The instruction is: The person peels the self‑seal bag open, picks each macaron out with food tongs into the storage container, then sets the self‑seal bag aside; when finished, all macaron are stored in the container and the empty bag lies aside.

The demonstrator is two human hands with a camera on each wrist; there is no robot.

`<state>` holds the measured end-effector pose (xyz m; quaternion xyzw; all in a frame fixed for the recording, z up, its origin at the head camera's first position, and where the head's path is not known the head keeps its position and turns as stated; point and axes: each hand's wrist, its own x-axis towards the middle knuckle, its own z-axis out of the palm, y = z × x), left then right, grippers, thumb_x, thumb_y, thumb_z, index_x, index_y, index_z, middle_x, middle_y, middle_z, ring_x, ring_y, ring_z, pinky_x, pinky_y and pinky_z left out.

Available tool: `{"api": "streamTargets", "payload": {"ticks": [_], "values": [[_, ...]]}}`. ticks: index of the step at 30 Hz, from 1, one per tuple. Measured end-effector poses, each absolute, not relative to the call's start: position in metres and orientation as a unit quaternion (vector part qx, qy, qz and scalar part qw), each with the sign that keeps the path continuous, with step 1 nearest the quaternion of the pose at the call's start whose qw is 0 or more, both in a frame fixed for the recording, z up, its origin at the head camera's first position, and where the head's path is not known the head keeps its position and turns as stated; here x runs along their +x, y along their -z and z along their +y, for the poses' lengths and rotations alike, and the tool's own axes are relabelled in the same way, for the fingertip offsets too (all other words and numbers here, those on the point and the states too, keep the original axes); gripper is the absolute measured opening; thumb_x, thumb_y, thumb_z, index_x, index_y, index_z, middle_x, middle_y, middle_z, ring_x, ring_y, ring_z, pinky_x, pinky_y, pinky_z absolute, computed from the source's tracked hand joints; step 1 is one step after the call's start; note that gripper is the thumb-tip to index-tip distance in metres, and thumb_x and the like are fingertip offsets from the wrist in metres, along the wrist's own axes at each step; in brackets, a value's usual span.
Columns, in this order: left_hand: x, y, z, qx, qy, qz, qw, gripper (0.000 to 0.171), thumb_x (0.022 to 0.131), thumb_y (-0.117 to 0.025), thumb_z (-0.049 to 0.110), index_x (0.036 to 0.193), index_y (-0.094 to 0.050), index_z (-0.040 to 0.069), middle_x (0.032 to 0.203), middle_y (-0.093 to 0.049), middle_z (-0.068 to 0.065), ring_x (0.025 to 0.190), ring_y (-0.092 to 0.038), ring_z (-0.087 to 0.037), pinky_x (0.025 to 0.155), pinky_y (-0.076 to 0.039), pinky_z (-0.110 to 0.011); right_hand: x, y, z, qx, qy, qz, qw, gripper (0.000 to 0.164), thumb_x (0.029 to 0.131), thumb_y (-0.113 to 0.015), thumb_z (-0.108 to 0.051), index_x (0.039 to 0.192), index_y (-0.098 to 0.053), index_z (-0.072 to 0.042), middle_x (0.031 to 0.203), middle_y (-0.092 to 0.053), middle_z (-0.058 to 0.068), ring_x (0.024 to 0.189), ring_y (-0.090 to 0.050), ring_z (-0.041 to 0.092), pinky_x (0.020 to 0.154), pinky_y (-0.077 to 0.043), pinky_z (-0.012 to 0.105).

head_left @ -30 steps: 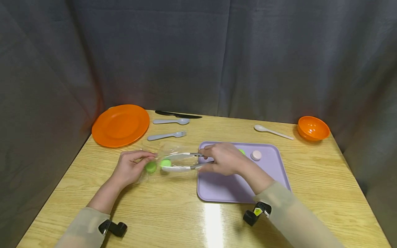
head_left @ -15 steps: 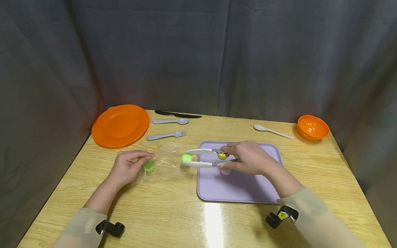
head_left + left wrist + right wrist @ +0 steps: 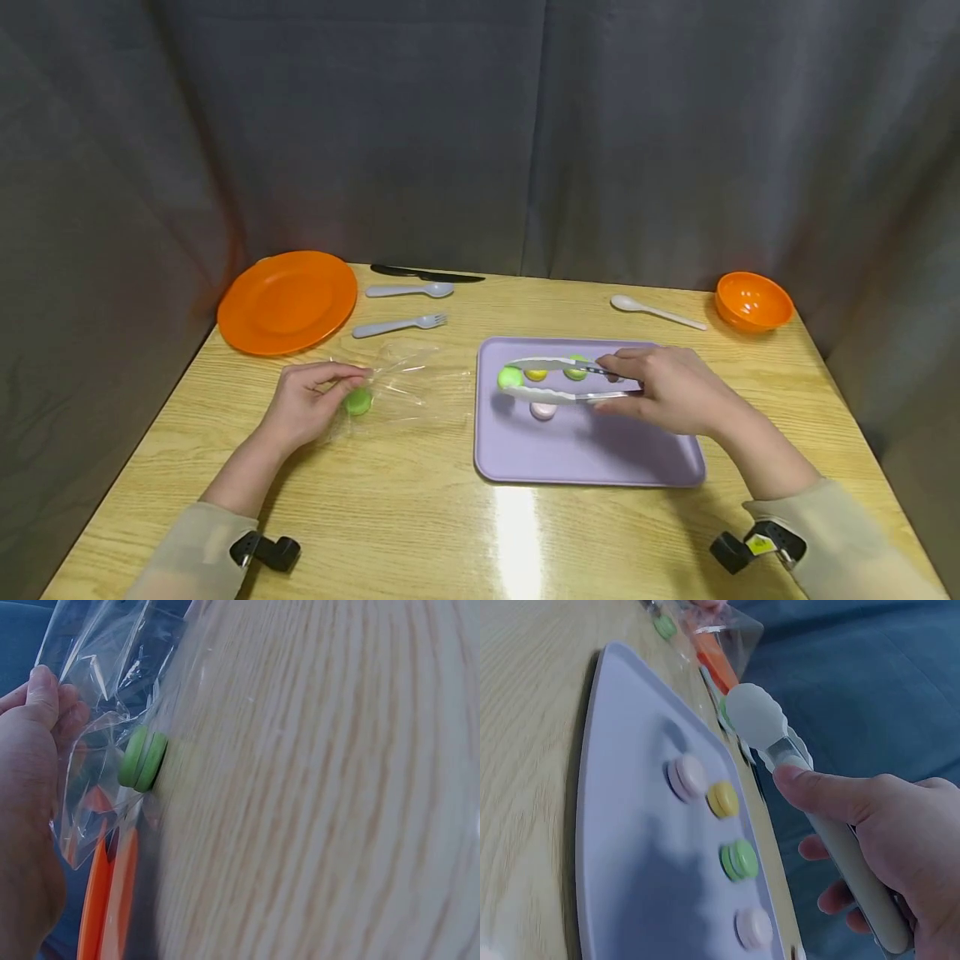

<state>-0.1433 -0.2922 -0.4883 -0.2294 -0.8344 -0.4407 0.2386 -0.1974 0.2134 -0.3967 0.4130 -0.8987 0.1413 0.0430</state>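
My left hand (image 3: 311, 404) pinches the edge of a clear plastic bag (image 3: 420, 392), which lies stretched toward the tray. Inside the bag, close by the fingers, is a green macaron (image 3: 142, 759). My right hand (image 3: 667, 387) grips a pair of tongs (image 3: 551, 396) with white scalloped tips. Between those tips another green macaron (image 3: 510, 378) is held above the left part of a lilac tray (image 3: 585, 458). On the tray sit a yellow macaron (image 3: 723, 799), a green macaron (image 3: 739, 859) and two pale pink ones, the nearer-to-bag pink macaron (image 3: 687, 778) partly beneath the tongs in the head view.
An orange plate (image 3: 288, 302) stands at the back left, beside a black knife (image 3: 427, 273), a grey spoon (image 3: 408, 290) and a grey fork (image 3: 399, 325). Farther right lie a white spoon (image 3: 657, 312) and an orange bowl (image 3: 753, 302). Dark curtains (image 3: 480, 142) enclose the table.
My right hand has drawn the tongs rightward, out of the bag and over the tray, with the green macaron still between the tips. My left hand has stayed nearly in place.
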Motion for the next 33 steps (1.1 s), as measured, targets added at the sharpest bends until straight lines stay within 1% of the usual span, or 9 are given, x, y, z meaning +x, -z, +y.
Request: {"api": "streamTargets", "payload": {"ticks": [3, 7, 9, 14, 16, 22, 27, 30, 33], "values": [[-0.144, 0.488, -0.293, -0.23, 0.44, -0.835, 0.238, 0.027, 0.082, -0.083, -0.016, 0.099, -0.084, 0.005, 0.096, -0.081, -0.003, 0.093, -0.074, -0.004, 0.088, -0.055, -0.014, -0.193, 0.395, 0.229, 0.4, -0.138, -0.905, 0.042, 0.048, 0.088, -0.085, -0.051, 0.124, -0.077, -0.02, 0.098, -0.068, -0.018, 0.066, -0.05, 0.002, 0.056, -0.041, 0.026], [-0.144, 0.488, -0.293, -0.227, 0.44, -0.836, 0.235, 0.026, 0.082, -0.083, -0.015, 0.1, -0.084, 0.004, 0.097, -0.081, -0.003, 0.094, -0.074, -0.003, 0.088, -0.055, -0.014, -0.188, 0.396, 0.25, 0.388, -0.134, -0.91, 0.049, 0.05, 0.087, -0.087, -0.05, 0.126, -0.078, -0.019, 0.103, -0.071, -0.017, 0.068, -0.051, 0.001, 0.057, -0.042, 0.026], [-0.143, 0.488, -0.293, -0.227, 0.441, -0.836, 0.235, 0.027, 0.082, -0.082, -0.016, 0.1, -0.084, 0.004, 0.097, -0.081, -0.004, 0.094, -0.074, -0.003, 0.088, -0.055, -0.014, -0.185, 0.397, 0.26, 0.378, -0.133, -0.915, 0.043, 0.051, 0.087, -0.087, -0.05, 0.126, -0.078, -0.019, 0.106, -0.073, -0.014, 0.07, -0.053, 0.003, 0.058, -0.042, 0.027], [-0.142, 0.488, -0.292, -0.23, 0.446, -0.833, 0.232, 0.03, 0.082, -0.082, -0.017, 0.101, -0.084, 0.006, 0.099, -0.081, -0.004, 0.095, -0.074, -0.003, 0.088, -0.056, -0.016, -0.178, 0.398, 0.279, 0.348, -0.128, -0.928, 0.025, 0.061, 0.085, -0.088, -0.052, 0.129, -0.077, -0.012, 0.12, -0.076, 0.002, 0.079, -0.063, 0.009, 0.065, -0.049, 0.034], [-0.142, 0.488, -0.291, -0.23, 0.445, -0.834, 0.231, 0.03, 0.083, -0.082, -0.016, 0.101, -0.084, 0.006, 0.099, -0.081, -0.004, 0.095, -0.074, -0.004, 0.089, -0.056, -0.016, -0.176, 0.399, 0.286, 0.339, -0.125, -0.932, 0.023, 0.063, 0.084, -0.088, -0.052, 0.13, -0.077, -0.01, 0.122, -0.076, 0.005, 0.081, -0.064, 0.01, 0.067, -0.051, 0.036], [-0.142, 0.488, -0.292, -0.227, 0.441, -0.837, 0.229, 0.028, 0.083, -0.082, -0.014, 0.101, -0.084, 0.007, 0.098, -0.081, -0.002, 0.094, -0.075, -0.005, 0.088, -0.055, -0.015, -0.173, 0.405, 0.299, 0.333, -0.118, -0.935, 0.019, 0.06, 0.084, -0.089, -0.051, 0.128, -0.078, -0.012, 0.116, -0.076, -0.006, 0.077, -0.059, 0.004, 0.066, -0.049, 0.033], [-0.142, 0.488, -0.292, -0.226, 0.441, -0.838, 0.23, 0.025, 0.084, -0.082, -0.014, 0.1, -0.084, 0.005, 0.096, -0.081, -0.004, 0.092, -0.075, -0.007, 0.087, -0.055, -0.014, -0.172, 0.411, 0.306, 0.328, -0.116, -0.937, 0.015, 0.056, 0.085, -0.088, -0.053, 0.126, -0.079, -0.015, 0.109, -0.074, -0.012, 0.075, -0.057, 0.003, 0.063, -0.047, 0.032], [-0.142, 0.487, -0.292, -0.225, 0.443, -0.837, 0.229, 0.024, 0.084, -0.082, -0.014, 0.1, -0.084, 0.004, 0.096, -0.081, -0.005, 0.092, -0.075, -0.008, 0.087, -0.055, -0.014, -0.171, 0.414, 0.307, 0.324, -0.113, -0.939, 0.008, 0.057, 0.085, -0.087, -0.054, 0.125, -0.079, -0.015, 0.108, -0.073, -0.012, 0.074, -0.055, 0.003, 0.063, -0.046, 0.032], [-0.142, 0.488, -0.292, -0.225, 0.444, -0.836, 0.231, 0.024, 0.084, -0.082, -0.015, 0.099, -0.084, 0.003, 0.096, -0.081, -0.007, 0.092, -0.075, -0.008, 0.086, -0.055, -0.014, -0.17, 0.416, 0.308, 0.32, -0.113, -0.941, 0.001, 0.06, 0.085, -0.087, -0.054, 0.127, -0.078, -0.012, 0.112, -0.074, -0.008, 0.077, -0.058, 0.005, 0.065, -0.048, 0.034]]}}
